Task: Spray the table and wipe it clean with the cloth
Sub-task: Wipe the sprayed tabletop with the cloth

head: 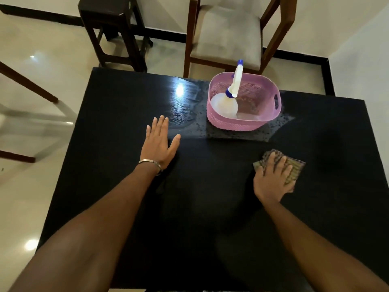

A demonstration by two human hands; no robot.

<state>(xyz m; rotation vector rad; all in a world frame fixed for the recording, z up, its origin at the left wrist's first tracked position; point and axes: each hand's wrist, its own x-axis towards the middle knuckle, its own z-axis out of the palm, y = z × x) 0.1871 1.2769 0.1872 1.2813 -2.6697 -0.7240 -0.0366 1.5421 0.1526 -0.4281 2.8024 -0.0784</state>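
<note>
Lying under the right hand (271, 175), the cloth (291, 165).

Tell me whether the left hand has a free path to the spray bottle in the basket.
Probably yes. The left hand lies flat on the table, holding nothing, with bare tabletop between it and the basket; the spray bottle leans above the rim.

A glossy cream tiled floor (48, 66) mirrors ceiling lights as bright spots. White walls (357, 28) meet it along a black skirting (305, 56). Beyond the far edge stand a dark wooden stool (111, 24) and a brown wooden chair (229, 28) with a grey cushioned seat.
</note>
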